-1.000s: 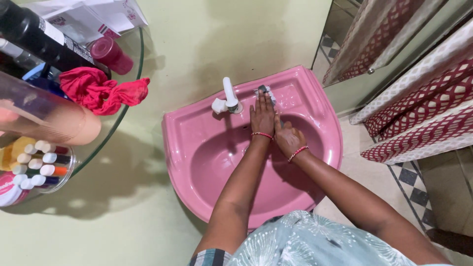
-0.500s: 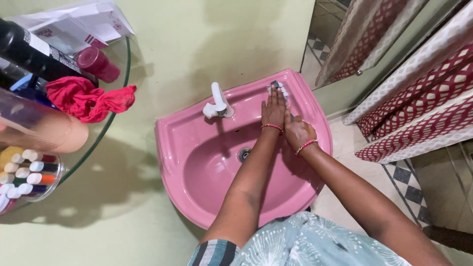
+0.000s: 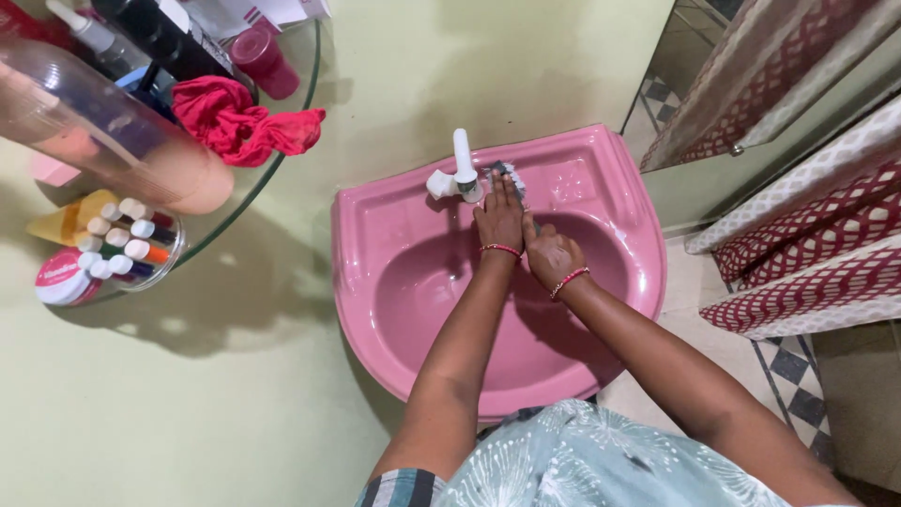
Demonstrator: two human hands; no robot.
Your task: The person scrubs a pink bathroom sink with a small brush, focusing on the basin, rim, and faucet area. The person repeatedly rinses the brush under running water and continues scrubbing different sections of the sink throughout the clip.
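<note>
Head view: we look down on our two hands over a pink sink (image 3: 375, 235). Our left hand (image 3: 499, 219) lies flat, fingers stretched out and released, its tips on a small grey-white brush (image 3: 508, 173) that rests on the sink's back ledge, just right of the white tap (image 3: 461, 169). Our right hand (image 3: 552, 257) sits close beside the left wrist, touching it, fingers loosely curled and gripping nothing that we can make out. Both wrists carry thin red bangles.

We judge the step to be a reach for the brush at the ledge, or a wash of the hands with it near; the next move would call for closing the left fingers round the brush without knocking it into the bowl.

Well left of the hands a round glass shelf (image 3: 286, 150) holds a red cloth (image 3: 239, 120), a clear bottle (image 3: 113, 141), a cup of markers (image 3: 127, 246) and a pink cup (image 3: 261, 58). The wall is pale green. Well right of the hands hang red-and-cream patterned curtains (image 3: 807, 235), over a chequered tile floor (image 3: 798, 394).
</note>
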